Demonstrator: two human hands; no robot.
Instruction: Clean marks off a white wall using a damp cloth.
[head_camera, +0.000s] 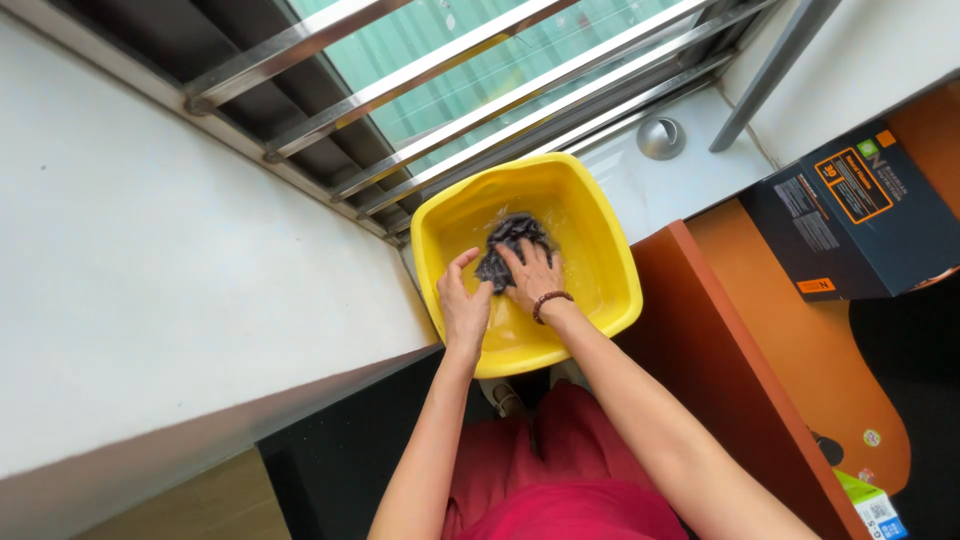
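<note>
A yellow basin (600, 290) stands on the floor, just below a window with metal bars (430, 70). The basin is square with round corners, and there is some water in it. In the middle of the basin, a little toward the far wall of it, lies a dark wet cloth (512, 240), crumpled in a small heap.

Both hands of the person are inside the basin. The left hand (462, 305) is near the left wall of the basin; its fingers are bent and they grasp the near left edge of the cloth. The right hand (532, 275) lies flat on top of the cloth, with the fingers spread, and presses on it from above. I cannot tell if the right fingers close around the cloth or only push on it. On the right wrist there is a bracelet (551, 300) of dark red beads. The two hands are just beside each other, almost touching.

At the left of the basin is a white wall (150, 250). At the right stands an orange board (720, 360), and its top corner is close to the right rim of the basin. Beyond it a dark box (860, 215) with orange marks rests on the orange surface. Behind the basin, on the white floor near the window, is a round metal drain (661, 138). The person wears red clothes (560, 480), seen at the bottom edge.
</note>
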